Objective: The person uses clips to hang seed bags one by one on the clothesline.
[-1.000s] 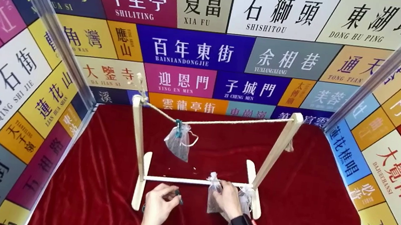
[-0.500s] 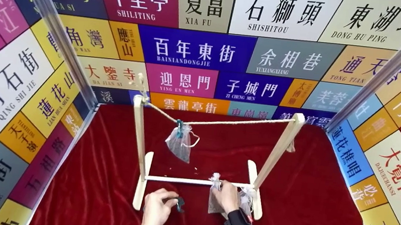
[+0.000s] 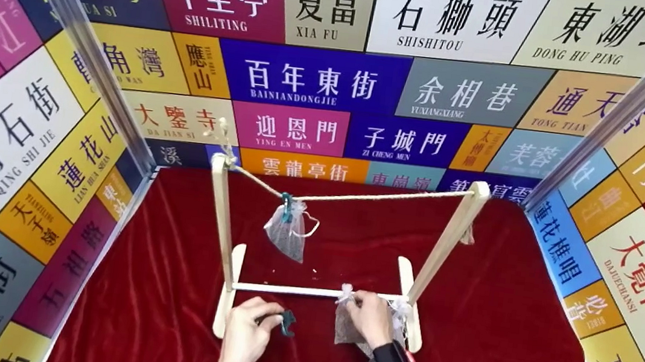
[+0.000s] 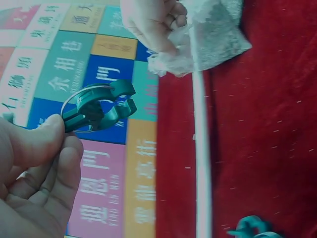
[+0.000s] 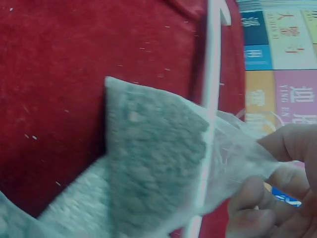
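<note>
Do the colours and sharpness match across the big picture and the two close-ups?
No. Head view: wall lettering mostly crisp, red cloth deep-coloured with a lighter sheen on its folds; left wrist view: cooler, hazier, wall lettering soft, teal clip clearer; right wrist view: also hazy, wall lettering soft, held mesh bag tinged greenish.
</note>
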The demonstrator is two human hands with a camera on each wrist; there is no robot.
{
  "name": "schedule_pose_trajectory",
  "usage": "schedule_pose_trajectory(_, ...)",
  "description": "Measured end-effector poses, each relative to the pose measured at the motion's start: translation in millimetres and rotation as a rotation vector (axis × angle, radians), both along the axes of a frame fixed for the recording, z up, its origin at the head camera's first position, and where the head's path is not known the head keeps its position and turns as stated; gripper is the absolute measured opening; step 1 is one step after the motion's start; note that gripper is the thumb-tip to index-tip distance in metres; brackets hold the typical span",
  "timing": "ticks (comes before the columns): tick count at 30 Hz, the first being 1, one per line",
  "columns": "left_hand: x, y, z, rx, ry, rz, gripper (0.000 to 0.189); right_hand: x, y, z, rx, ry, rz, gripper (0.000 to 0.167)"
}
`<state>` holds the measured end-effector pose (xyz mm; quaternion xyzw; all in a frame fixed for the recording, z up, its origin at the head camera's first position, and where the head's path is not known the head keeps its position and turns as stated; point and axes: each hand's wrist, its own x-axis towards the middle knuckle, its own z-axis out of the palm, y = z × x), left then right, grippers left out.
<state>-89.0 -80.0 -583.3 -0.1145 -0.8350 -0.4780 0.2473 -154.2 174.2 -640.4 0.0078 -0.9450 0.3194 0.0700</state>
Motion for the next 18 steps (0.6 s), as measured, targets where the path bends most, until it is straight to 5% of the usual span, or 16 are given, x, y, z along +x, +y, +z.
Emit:
schedule_pose_trajectory(9, -0.8, -11.1, 75.9, -0.019, 0.209, -0.055, 0.025, 12.7, 17, 34.1, -0.021, 0.063, 0.201, 0.018)
schedule_pose_trajectory(13, -1.3, -11.9, 113.1, 0.006, 0.300, -0.113, 0.026, 14.7, 21, 49.1, -0.023, 0.149, 0.277, 0.021)
schedule_pose_trajectory(18, -3.6, -8.5, 153.1, -0.017, 0.448, -0.108, 0.026, 15.0, 21, 71.6, -0.065, 0.229, 0.344, 0.016)
